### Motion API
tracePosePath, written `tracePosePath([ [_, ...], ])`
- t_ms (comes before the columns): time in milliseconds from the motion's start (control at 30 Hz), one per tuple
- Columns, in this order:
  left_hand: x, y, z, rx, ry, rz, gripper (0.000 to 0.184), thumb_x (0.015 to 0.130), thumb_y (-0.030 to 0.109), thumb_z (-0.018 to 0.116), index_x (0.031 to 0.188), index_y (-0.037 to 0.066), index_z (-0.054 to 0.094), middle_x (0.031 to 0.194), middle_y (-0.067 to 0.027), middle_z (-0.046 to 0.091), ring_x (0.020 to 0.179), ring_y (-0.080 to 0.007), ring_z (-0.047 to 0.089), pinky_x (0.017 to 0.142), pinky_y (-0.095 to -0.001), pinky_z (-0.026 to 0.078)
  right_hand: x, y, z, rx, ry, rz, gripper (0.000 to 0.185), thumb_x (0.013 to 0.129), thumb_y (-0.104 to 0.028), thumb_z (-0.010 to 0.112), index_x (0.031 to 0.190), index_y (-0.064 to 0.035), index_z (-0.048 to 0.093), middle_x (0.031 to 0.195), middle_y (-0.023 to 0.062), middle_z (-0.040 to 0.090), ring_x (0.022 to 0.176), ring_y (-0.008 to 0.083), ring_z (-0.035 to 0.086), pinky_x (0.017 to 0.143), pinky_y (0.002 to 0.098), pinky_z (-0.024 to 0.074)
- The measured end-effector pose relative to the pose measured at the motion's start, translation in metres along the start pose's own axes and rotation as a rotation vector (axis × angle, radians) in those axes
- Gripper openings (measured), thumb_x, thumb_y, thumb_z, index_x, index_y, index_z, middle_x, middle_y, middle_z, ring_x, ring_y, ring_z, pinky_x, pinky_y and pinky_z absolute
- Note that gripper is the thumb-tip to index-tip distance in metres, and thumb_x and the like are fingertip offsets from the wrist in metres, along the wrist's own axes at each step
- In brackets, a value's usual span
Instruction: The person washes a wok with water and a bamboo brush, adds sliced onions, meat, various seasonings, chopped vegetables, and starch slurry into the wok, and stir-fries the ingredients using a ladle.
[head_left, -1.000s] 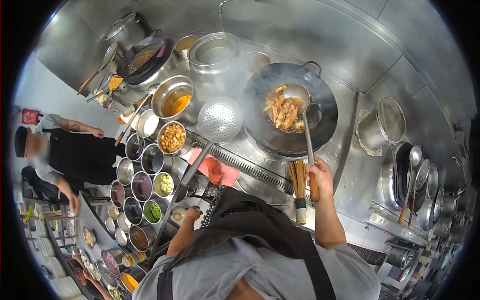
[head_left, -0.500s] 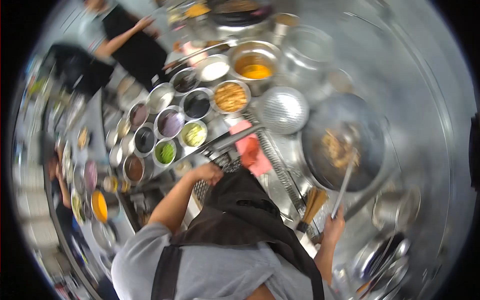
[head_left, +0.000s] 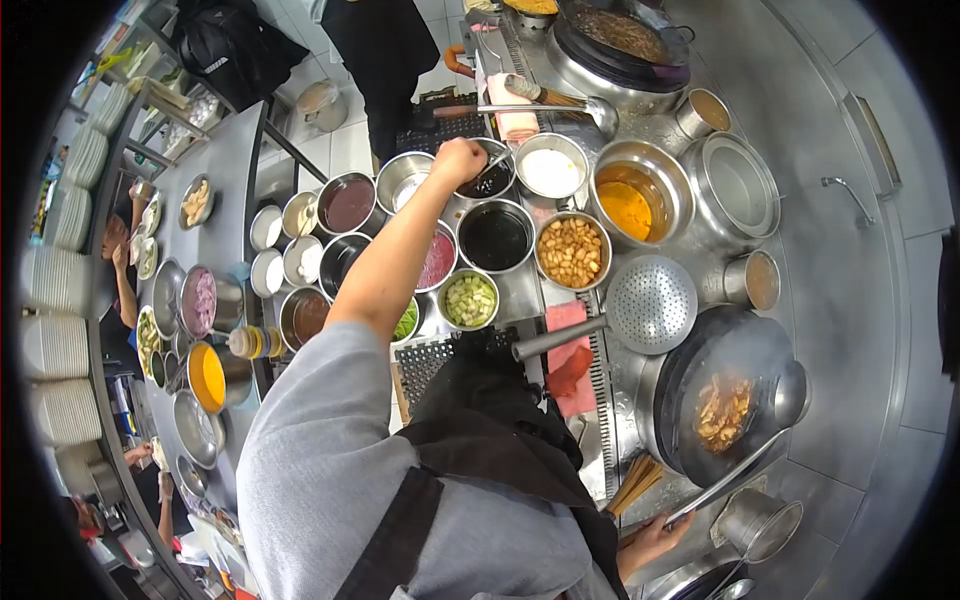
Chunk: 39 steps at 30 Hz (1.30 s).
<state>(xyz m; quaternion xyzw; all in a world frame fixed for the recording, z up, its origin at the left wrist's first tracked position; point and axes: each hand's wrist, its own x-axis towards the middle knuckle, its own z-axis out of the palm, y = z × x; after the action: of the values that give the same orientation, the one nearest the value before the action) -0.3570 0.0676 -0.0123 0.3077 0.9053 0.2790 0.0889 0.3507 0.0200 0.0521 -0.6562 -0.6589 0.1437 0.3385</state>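
Brown, glossy food chunks in a dark, hazy wok. At its edge, gripped in the right hand, a ladle. Clasped by the left hand, a thin utensil at a dark-liquid pot. Around, steel counter; beyond, pale tiled floor.

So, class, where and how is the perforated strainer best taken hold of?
Probably with a full wrap around the thick outer end of its handle, coming from the cook's side: the perforated strainer has a long, straight handle that points that way, away from the steaming wok.
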Motion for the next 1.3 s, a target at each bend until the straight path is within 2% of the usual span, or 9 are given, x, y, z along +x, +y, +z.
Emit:
tracePosePath([
  [33,0.023,-0.003,0.011,0.065,-0.025,-0.003,0.022,0.073,0.023,0.061,0.090,0.013,0.071,0.091,-0.0152,0.067,0.090,-0.0295,0.064,0.084,-0.0382,0.049,-0.004,-0.030,0.004,0.186,-0.056,0.315,0.049,0.084,0.001,0.054,0.132,0.0010,0.039,0.082,0.0060,0.055,0.051,0.0084,0.048,0.043,0.0221,0.0373],
  [167,0.061,0.002,0.041,0.279,-0.320,-0.118,0.034,0.077,0.018,0.056,0.105,0.000,0.064,0.112,-0.0214,0.060,0.104,-0.0331,0.059,0.088,-0.0408,0.049,-0.003,-0.093,0.028,0.288,-0.024,0.323,0.050,0.084,0.002,0.053,0.132,0.0001,0.039,0.076,0.0032,0.051,0.050,0.0060,0.045,0.041,0.0200,0.0337],
  [367,0.076,-0.020,0.074,0.218,-0.377,-0.065,0.033,0.077,0.020,0.058,0.104,0.001,0.064,0.111,-0.0211,0.061,0.103,-0.0326,0.060,0.088,-0.0404,0.049,-0.006,-0.167,0.058,0.453,-0.116,0.290,0.051,0.083,0.003,0.050,0.132,0.0020,0.037,0.077,0.0054,0.053,0.053,0.0076,0.046,0.043,0.0209,0.0331],
  [433,0.081,-0.033,0.072,0.265,-0.343,0.056,0.032,0.076,0.031,0.063,0.101,0.011,0.068,0.105,-0.0169,0.064,0.099,-0.0329,0.061,0.087,-0.0416,0.049,-0.009,-0.188,0.068,0.489,-0.225,0.275,0.053,0.082,0.005,0.049,0.133,0.0016,0.036,0.080,0.0053,0.054,0.055,0.0077,0.048,0.045,0.0203,0.0362],
  [767,0.029,-0.063,-0.014,0.123,0.132,-0.041,0.030,0.078,0.025,0.054,0.079,-0.001,0.067,0.079,-0.0248,0.064,0.079,-0.0411,0.063,0.076,-0.0473,0.051,-0.001,-0.225,0.121,0.593,-0.743,0.223,0.057,0.082,0.005,0.053,0.134,0.0038,0.032,0.089,0.0100,0.056,0.050,0.0094,0.049,0.040,0.0207,0.0389],
  [1033,-0.033,-0.056,-0.052,-0.375,0.400,-0.144,0.036,0.084,0.033,0.058,0.080,0.000,0.068,0.071,-0.0213,0.064,0.067,-0.0352,0.063,0.064,-0.0415,0.048,0.017,-0.274,0.198,0.763,-1.182,0.327,0.056,0.081,0.006,0.052,0.134,0.0018,0.034,0.086,0.0108,0.058,0.045,0.0114,0.052,0.038,0.0234,0.0416],
  [1100,-0.041,-0.051,-0.058,-0.439,0.426,-0.174,0.031,0.085,0.030,0.060,0.084,0.000,0.069,0.067,-0.0161,0.064,0.059,-0.0254,0.063,0.059,-0.0353,0.048,0.021,-0.289,0.210,0.792,-1.253,0.297,0.057,0.082,0.006,0.052,0.135,0.0014,0.032,0.083,0.0096,0.056,0.042,0.0130,0.051,0.036,0.0257,0.0429],
  [1200,-0.055,-0.023,-0.069,-0.848,0.443,-0.007,0.017,0.086,0.017,0.064,0.085,0.001,0.068,0.062,-0.0058,0.061,0.055,-0.0079,0.051,0.053,-0.0247,0.042,0.022,-0.291,0.224,0.844,-1.380,0.409,0.056,0.081,0.004,0.054,0.133,0.0003,0.034,0.079,0.0087,0.055,0.042,0.0147,0.052,0.035,0.0277,0.0446],
  [1300,-0.048,-0.018,-0.038,-0.446,0.420,0.443,0.011,0.084,0.011,0.063,0.084,0.000,0.065,0.074,-0.0107,0.063,0.058,-0.0225,0.060,0.053,-0.0318,0.047,0.026,-0.305,0.219,0.890,-1.485,0.538,0.054,0.082,0.000,0.055,0.132,-0.0004,0.035,0.076,0.0078,0.054,0.042,0.0150,0.052,0.035,0.0275,0.0447],
])
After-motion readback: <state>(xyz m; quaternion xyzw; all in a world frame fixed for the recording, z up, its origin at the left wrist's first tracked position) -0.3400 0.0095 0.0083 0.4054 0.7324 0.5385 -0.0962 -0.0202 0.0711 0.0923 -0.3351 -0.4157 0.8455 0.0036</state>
